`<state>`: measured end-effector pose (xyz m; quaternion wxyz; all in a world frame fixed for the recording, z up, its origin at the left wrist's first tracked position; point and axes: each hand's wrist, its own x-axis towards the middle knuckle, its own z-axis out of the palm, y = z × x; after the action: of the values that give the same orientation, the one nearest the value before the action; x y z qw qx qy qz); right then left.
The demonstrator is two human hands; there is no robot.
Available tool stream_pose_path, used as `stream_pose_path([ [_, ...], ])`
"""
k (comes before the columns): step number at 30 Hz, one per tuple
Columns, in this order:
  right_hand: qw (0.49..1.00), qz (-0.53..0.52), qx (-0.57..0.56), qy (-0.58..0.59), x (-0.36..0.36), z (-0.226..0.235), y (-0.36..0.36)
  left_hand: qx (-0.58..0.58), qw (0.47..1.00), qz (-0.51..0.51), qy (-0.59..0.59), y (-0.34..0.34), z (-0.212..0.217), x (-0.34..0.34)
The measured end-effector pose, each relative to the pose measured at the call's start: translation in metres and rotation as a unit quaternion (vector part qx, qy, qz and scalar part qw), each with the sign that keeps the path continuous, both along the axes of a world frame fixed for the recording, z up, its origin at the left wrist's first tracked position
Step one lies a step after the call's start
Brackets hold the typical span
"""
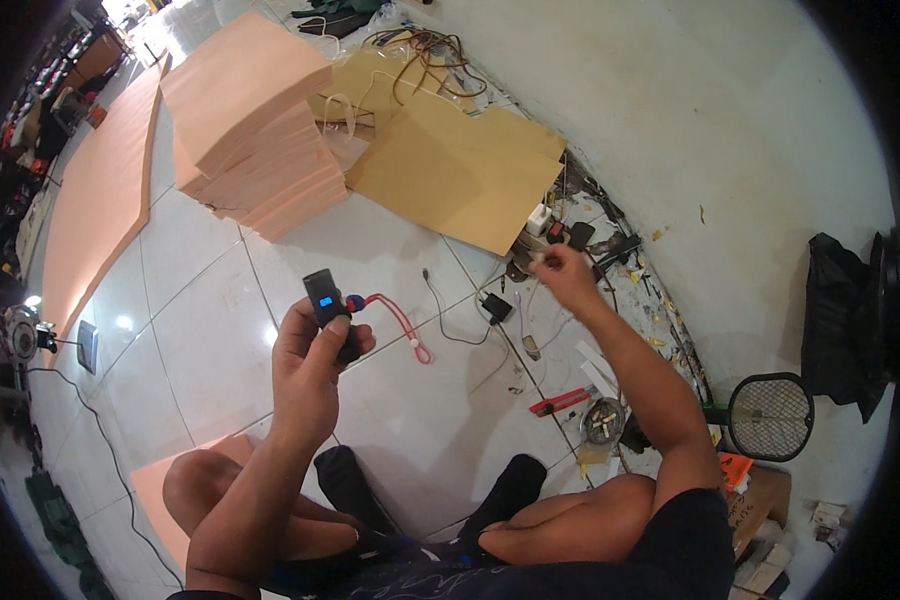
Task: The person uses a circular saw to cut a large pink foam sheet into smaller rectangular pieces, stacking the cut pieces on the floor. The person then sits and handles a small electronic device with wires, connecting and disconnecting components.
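Looking down from the head view, the left hand [310, 360] is wrapped around a small black device [327, 303] with a lit blue screen, fingers curled tight on its lower half so that part is hidden. A red cord [402, 325] hangs off the device and loops over the white tiled floor [210, 330].

The right hand [567, 275] reaches out to a heap of small parts [580, 240] by the wall; its fingertips are pinched narrow on something pale, too small to make out. What lies in the heap is hard to tell beyond a white block and dark plugs.

A black charger [495, 307] with a thin cable lies between the hands on the floor. Flat brown cardboard sheets [460, 170] and a stack of peach foam slabs [255, 130] lie beyond, with tangled wires at the far edge. Near the right knee sit a red-handled tool [560, 403], a round tin [602, 420] of small pieces and a black mesh racket head [770, 415]. An orange packet [735, 470] on a brown box is half cut off by the arm.
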<state>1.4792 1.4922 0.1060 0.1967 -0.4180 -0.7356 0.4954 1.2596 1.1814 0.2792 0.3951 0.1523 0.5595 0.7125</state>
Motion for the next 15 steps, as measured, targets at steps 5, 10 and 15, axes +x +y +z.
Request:
stream_pose_path([
  [5,0.981,-0.165,-0.082,-0.059,0.024,-0.016,0.027,-0.021,0.998,-0.029,-0.055,-0.004,-0.003,0.001],
  [10,0.97,-0.183,-0.109,-0.122,0.05,-0.051,0.033,-0.056,0.994,-0.075,-0.056,-0.004,-0.014,0.008],
  [15,0.965,-0.173,-0.112,-0.162,0.051,-0.063,0.032,-0.08,0.99,-0.098,-0.053,-0.004,-0.014,0.01],
])
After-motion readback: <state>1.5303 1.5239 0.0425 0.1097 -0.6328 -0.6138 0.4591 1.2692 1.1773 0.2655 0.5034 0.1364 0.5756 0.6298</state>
